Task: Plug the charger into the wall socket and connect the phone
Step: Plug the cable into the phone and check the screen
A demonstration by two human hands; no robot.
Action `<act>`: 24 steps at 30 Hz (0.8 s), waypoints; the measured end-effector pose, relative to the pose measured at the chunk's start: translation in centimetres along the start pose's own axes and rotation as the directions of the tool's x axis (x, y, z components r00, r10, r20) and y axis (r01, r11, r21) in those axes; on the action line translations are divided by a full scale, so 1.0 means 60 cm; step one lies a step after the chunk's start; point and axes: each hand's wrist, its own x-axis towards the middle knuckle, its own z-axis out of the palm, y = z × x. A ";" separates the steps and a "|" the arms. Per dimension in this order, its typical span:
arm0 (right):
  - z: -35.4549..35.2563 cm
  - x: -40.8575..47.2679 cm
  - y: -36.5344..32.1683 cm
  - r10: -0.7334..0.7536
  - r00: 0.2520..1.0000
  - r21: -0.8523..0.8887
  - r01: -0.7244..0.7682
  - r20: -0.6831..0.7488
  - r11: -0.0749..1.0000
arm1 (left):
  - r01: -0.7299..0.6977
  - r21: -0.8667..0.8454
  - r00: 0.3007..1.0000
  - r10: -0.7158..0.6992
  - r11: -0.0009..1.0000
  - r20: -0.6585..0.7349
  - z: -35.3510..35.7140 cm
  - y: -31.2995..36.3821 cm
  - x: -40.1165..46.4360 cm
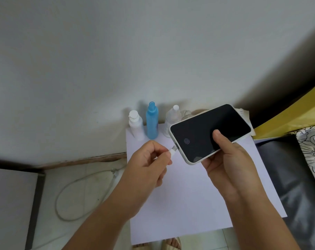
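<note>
My left hand (149, 165) is pinched shut, thumb + forefinger on the white cable plug (172, 151), tip sitting right at the port on the phone's bottom edge; can't tell if it's already seated or just touching the opening. My right hand (227, 159) is wrapped around the phone (207, 130), thumb lying on the dark glass, fingers curled underneath, holding it up above the desk (189, 195) w/ the screen facing me. So I judge we're on the last step, connecting the phone. Wall-socket part I can't confirm: no socket or charger brick in view, only a white cable (72, 192) looping on the floor to the left, and I can't trace where it ends. Next move, as I read it: keep the plug square w/ the port, push straight in along the phone's long axis, right hand bracing against the push; no wiggle sideways or the tip could catch the port rim. Writing: none I can read. Screen shows only a fingerprint icon (186, 141), no brand text. Back of the desk, near the wall: white pump bottle (136, 127), blue spray bottle (151, 123), clear bottle (172, 120); labels too blurred or absent to read.
</note>
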 end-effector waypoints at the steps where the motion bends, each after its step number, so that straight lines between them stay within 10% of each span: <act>1: -0.001 0.000 0.000 0.001 1.000 -0.006 -0.001 0.005 1.000 | -0.007 0.008 1.000 0.007 1.000 -0.010 0.001 0.002 0.000; 24: -0.024 0.011 -0.005 0.066 0.973 -0.179 -0.026 0.219 0.983 | 0.168 0.057 0.986 -0.168 0.984 -0.013 0.010 0.001 -0.005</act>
